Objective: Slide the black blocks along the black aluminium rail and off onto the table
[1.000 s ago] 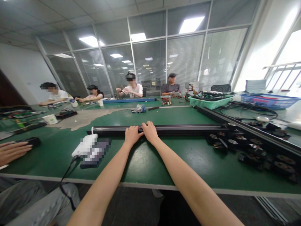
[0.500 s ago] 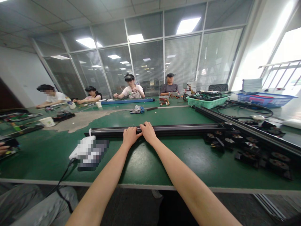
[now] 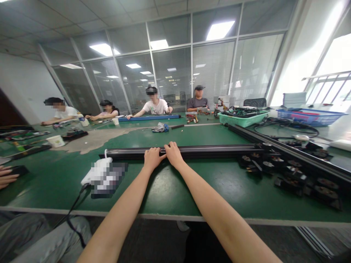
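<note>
A long black metal bar (image 3: 216, 150) with grooves along its length lies crosswise on the green table. My left hand (image 3: 153, 158) is closed over its middle, fingers on the far side. Just to the right, my right hand (image 3: 173, 155) is closed over the same bar, the thumbs of both hands nearly meeting. The fingertips behind the bar are partly hidden. Near the bar's left end sits a white device (image 3: 95, 171) with a black cable, partly blurred out.
Several black parts (image 3: 274, 164) lie at the right, beside another long black bar (image 3: 290, 149). Farther back stand a green basket (image 3: 244, 118) with cables and a blue basket (image 3: 312, 116). A co-worker's hand (image 3: 7, 177) shows at the left edge. Several people sit across the table.
My hands and the bar have stayed in place. Across the table, a person in white has spread their arms along a blue bar. The co-worker's hand at left has come farther into view.
</note>
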Available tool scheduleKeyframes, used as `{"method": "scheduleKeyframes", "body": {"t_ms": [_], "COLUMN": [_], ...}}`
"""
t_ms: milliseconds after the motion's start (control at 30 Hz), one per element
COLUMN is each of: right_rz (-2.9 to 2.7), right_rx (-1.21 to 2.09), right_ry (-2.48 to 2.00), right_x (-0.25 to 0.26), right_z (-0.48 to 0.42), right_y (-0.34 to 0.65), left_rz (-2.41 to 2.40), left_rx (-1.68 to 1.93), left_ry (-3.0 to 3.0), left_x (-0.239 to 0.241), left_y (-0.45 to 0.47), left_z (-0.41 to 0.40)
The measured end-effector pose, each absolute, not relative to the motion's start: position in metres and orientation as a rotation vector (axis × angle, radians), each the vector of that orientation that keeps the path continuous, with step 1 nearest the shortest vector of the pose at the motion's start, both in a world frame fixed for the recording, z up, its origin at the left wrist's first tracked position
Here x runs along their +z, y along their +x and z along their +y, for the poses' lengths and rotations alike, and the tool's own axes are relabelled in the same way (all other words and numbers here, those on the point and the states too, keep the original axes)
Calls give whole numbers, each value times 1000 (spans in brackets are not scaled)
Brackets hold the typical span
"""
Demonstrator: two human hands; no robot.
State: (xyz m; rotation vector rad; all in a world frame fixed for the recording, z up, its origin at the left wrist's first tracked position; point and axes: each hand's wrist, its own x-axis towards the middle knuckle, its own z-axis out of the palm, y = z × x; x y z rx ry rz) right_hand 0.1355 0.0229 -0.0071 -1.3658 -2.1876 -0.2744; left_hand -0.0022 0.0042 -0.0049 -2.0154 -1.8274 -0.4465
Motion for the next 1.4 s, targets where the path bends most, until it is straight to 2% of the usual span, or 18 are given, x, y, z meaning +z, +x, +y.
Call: {"method": "scheduleKeyframes", "body": {"t_ms": [1200, 1400], "right_rz": [-2081, -2081], "right_rx": [-386, -286], "right_ry": [-1382, -1433], "right_x": [-10, -8], "right_z": [15, 13], "right_y": [144, 143], "left_rz": [-1799, -1793], "left_rx": [-450, -447], "left_ry": [-2028, -2027], "left_x": [-8, -7], "left_y": [-6, -5], "left_z": [8, 8]}}
